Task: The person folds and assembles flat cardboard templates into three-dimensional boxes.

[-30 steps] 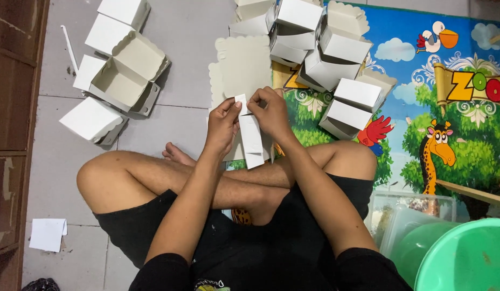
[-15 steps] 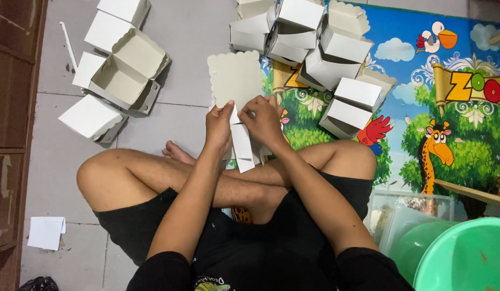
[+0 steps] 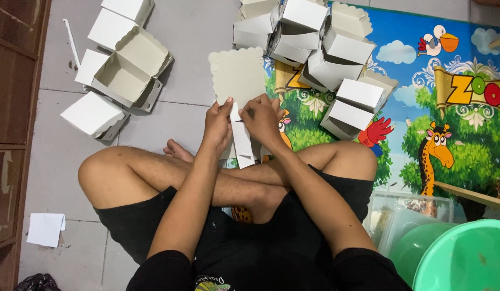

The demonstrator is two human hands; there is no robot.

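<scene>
Far on the left a small white paper [image 3: 45,228] lies on the grey floor [image 3: 174,32]. Up from it we see a few white boxes [image 3: 123,67], one open and showing its inside, with a thin white stick [image 3: 72,43] beside them.

Now we come to the middle, above our crossed legs. Our left hand [image 3: 217,126] holds the flat card box piece [image 3: 238,81]. The fingers are bent and pinch the bottom edge of its wide panel, thumb on top. That panel has a wavy edge and stands up past our fingers. Our right hand [image 3: 262,121] is just beside the left one. Its fingers are curled too, and they press on the narrow flaps that hang down from the piece toward our legs. Both hands touch the card.

We think the card is very light and thin. It looks a bit stiff, but it bends at the fold lines and could crease or tear if we squeeze hard. The best place to hold it is near the folds, with fingertips on the flat parts.

On the right, many made boxes [image 3: 325,48] sit in a heap on a bright animal mat [image 3: 455,140]. A green tub [image 3: 465,264] is in the near right corner.
</scene>
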